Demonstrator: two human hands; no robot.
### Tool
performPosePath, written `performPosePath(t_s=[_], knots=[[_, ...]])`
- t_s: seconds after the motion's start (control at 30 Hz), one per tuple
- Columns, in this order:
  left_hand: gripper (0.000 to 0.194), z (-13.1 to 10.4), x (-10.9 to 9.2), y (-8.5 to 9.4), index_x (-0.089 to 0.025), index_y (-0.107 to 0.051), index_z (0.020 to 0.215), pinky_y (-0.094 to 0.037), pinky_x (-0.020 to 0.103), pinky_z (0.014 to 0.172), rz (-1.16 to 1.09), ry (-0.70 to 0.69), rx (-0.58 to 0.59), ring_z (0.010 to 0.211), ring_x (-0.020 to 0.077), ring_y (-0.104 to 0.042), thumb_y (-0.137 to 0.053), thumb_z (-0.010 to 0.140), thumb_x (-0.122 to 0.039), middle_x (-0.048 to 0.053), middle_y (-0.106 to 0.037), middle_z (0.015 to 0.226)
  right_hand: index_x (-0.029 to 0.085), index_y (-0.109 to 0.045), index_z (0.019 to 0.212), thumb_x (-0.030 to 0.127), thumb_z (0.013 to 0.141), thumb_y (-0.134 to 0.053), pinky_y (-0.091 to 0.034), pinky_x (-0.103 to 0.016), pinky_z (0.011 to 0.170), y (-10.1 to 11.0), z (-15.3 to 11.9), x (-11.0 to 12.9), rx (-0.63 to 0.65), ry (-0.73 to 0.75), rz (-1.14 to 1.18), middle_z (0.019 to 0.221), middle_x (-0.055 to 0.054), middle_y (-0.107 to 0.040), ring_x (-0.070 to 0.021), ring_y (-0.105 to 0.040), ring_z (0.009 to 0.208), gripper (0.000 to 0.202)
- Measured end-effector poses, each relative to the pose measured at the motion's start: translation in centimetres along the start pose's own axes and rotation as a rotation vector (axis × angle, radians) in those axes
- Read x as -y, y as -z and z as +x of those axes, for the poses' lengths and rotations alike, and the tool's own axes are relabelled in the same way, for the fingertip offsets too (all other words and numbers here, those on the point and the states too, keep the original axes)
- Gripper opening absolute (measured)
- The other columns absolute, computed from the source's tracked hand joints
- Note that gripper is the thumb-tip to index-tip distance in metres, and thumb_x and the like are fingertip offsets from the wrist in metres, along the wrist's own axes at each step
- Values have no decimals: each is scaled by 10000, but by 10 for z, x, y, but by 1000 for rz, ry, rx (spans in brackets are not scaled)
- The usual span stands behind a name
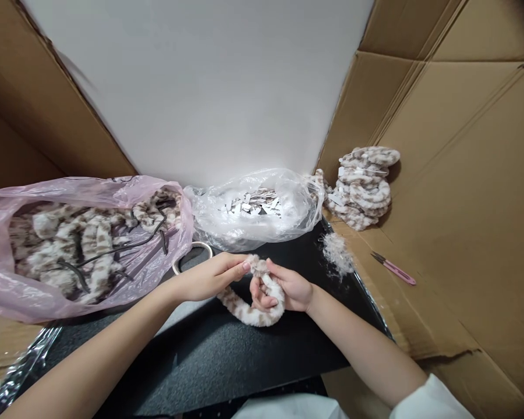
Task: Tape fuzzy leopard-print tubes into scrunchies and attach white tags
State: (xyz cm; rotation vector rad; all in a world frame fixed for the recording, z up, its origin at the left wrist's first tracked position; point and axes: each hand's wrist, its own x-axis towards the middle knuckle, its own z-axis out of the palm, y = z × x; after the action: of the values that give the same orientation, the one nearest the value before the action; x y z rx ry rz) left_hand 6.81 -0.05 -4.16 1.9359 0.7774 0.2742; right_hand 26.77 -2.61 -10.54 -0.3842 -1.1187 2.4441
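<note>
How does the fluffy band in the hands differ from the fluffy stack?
The fluffy band is a single piece; the fluffy stack has several. The left hand and right hand hold the fluffy band; the fluffy stack lies untouched. Both are pale plush with brownish patches.

A plain whitish sleeve (432, 401) borders the bare right forearm (367, 346), and the left forearm (113, 343) is bare too

- My single head-worn view looks forward and down onto the bench (227, 364).
- I have the left hand (213, 276) and right hand (291, 289) near, toward 6 o'clock; the pale wall (209, 81) stands farther, at 12.
</note>
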Motion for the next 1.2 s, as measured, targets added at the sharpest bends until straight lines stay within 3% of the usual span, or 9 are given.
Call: performPosePath(t_s=[0.27,0.37,0.5,0.63,0.77,0.9,1.03,1.1,1.2], knots=[[385,0,11,2,-183,-376,689,-264,243,522,-281,47,-6,570,102,-257,-359,942,-473,-35,-295,649,170,-493,835,618,945,-105,-307,-267,540,5,-3,4,135,46,190,481,63,-336,-141,-443,449,603],[394,0,17,4,-188,-345,661,-252,259,529,-346,83,9,568,105,-246,-311,947,-457,-29,-295,639,178,-467,797,485,974,-246,-380,-285,629,3,-4,5,70,51,244,477,77,-313,-118,-404,439,418],[329,-1,18,9,-166,-474,718,-295,251,562,-319,74,20,596,109,-314,-390,922,-410,-13,-399,672,179,-472,778,380,904,-510,-423,-329,815,-1,-4,5,-50,101,171,482,102,-328,-88,-417,450,241],[294,-2,18,16,-162,-580,896,-338,217,559,-364,141,121,623,101,-393,-523,868,-448,-9,-461,729,169,-499,769,457,817,-664,-414,-260,591,-2,-1,2,-270,224,-117,477,105,-395,-72,-441,421,335],[331,-1,23,18,-156,-561,927,-246,203,472,-479,189,195,542,75,-284,-547,863,-481,-41,-333,653,175,-481,766,529,785,-677,-244,-204,395,-2,1,-2,-432,299,-369,484,111,-414,-38,-336,349,405],[362,0,24,13,-158,-544,996,-169,218,446,-464,133,277,518,75,-206,-481,908,-503,-54,-271,635,154,-527,860,580,788,-640,-286,-219,409,-3,0,-1,-227,105,-255,475,113,-414,-49,-338,337,446],[365,-1,23,8,-162,-519,996,-211,227,458,-330,85,281,534,89,-257,-420,938,-509,-41,-311,645,186,-451,742,623,808,-593,-420,-280,616,-3,0,0,-2,19,-124,443,137,-336,-38,-292,335,464],[367,-1,24,7,-166,-506,990,-222,229,466,-287,68,263,538,94,-253,-399,944,-514,-43,-299,636,201,-383,672,619,796,-610,-403,-277,642,-3,1,0,1,54,-135,447,141,-289,-28,-239,349,492],[376,-2,23,7,-166,-531,959,-286,223,489,-194,19,227,560,101,-312,-394,943,-516,-28,-364,658,217,-317,627,654,805,-549,-290,-242,508,-4,4,-4,-79,137,-221,445,130,-232,-39,-171,365,526]])
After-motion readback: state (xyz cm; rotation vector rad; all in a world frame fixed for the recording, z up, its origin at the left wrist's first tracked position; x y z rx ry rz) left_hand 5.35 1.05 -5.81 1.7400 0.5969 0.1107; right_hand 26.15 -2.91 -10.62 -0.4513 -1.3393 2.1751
